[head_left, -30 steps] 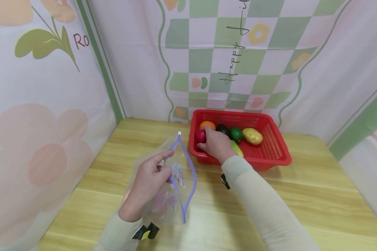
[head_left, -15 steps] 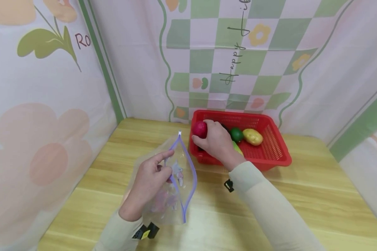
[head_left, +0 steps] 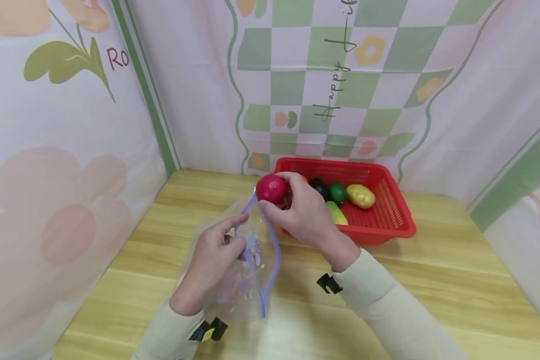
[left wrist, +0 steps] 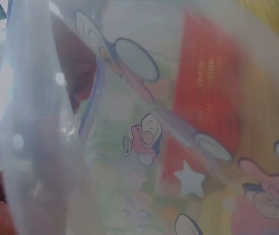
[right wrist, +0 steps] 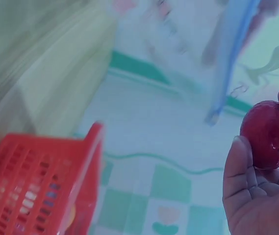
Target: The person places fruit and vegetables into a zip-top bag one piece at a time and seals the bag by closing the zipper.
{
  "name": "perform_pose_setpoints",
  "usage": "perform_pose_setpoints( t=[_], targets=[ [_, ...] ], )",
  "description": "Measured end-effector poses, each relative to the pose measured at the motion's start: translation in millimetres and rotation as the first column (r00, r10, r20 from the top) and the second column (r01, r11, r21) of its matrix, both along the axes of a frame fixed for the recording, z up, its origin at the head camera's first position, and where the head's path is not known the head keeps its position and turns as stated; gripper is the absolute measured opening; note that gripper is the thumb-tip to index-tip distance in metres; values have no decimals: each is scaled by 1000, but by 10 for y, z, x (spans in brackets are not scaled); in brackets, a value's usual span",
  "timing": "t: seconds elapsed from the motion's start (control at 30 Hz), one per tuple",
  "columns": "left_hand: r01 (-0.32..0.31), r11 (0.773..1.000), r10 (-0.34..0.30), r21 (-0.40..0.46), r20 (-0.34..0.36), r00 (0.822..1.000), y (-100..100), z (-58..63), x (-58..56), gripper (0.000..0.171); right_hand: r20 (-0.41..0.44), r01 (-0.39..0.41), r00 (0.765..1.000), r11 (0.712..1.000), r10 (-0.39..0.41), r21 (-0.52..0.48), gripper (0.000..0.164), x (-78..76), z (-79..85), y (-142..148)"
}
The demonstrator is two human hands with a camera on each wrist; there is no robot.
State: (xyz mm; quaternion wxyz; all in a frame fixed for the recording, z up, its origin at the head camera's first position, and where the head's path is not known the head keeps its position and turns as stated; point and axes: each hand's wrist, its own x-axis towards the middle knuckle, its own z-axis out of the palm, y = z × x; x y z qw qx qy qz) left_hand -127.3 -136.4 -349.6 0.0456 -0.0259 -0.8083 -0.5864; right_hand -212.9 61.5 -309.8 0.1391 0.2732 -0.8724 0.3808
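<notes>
My right hand (head_left: 303,210) holds a round, shiny magenta-red fruit (head_left: 271,188) between thumb and fingers. In the head view the fruit overlaps the top end of a clear zip bag (head_left: 256,270) with a purple zip edge and cartoon prints. The bag's mouth is spread apart, facing right. My left hand (head_left: 213,255) grips the near side of the mouth, thumb over the edge and index finger stretched along it. The right wrist view shows the fruit (right wrist: 268,134) at my fingertips, with the bag's blue-looking edge (right wrist: 230,58) above. Printed plastic (left wrist: 144,137) fills most of the left wrist view.
Behind and right of the bag stands a red slotted basket (head_left: 393,220). It holds a yellow potato-like piece (head_left: 361,196), a round green piece (head_left: 338,193), a dark oval piece (head_left: 319,189), a long yellow-green piece (head_left: 336,214) and a partly hidden orange one. Printed curtains hang behind the wooden table (head_left: 130,250).
My right hand has lifted the magenta-red fruit out of the basket and carried it left to the bag's top end. The left hand and bag stay almost still.
</notes>
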Motion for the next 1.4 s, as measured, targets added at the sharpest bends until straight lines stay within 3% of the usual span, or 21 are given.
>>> perform_pose_setpoints(
  t=[0.3, 0.47, 0.63, 0.8, 1.0, 1.23, 1.4],
  targets=[
    [1, 1000, -2, -10, -22, 1000, -9, -9, -21, 49, 131, -176, 975, 984, 179, -36, 58, 273, 31, -97],
    [-15, 1000, 15, 1, -31, 999, -18, -5, -21, 46, 144, -186, 974, 981, 177, 47, 59, 350, -9, -128],
    [-34, 999, 34, 8, 11, 999, -28, 22, -18, 47, 132, -180, 978, 976, 164, 126, 62, 355, -56, -135],
    [-47, 999, 47, -2, 28, 999, -42, 27, -20, 49, 15, -138, 990, 958, 139, 251, 57, 355, -90, -154],
    [-47, 999, 47, -25, 6, 999, -49, 45, -13, 48, -164, -20, 982, 909, 97, 417, 62, 379, -108, -203],
    [-31, 999, 31, -13, -10, 999, -46, 48, -4, 49, -159, 55, 987, 854, 33, 518, 67, 425, -89, -272],
    [-37, 999, 37, -24, -15, 999, -41, 60, 1, 49, -234, 111, 972, 845, 17, 523, 64, 432, -107, -320]
  ],
)
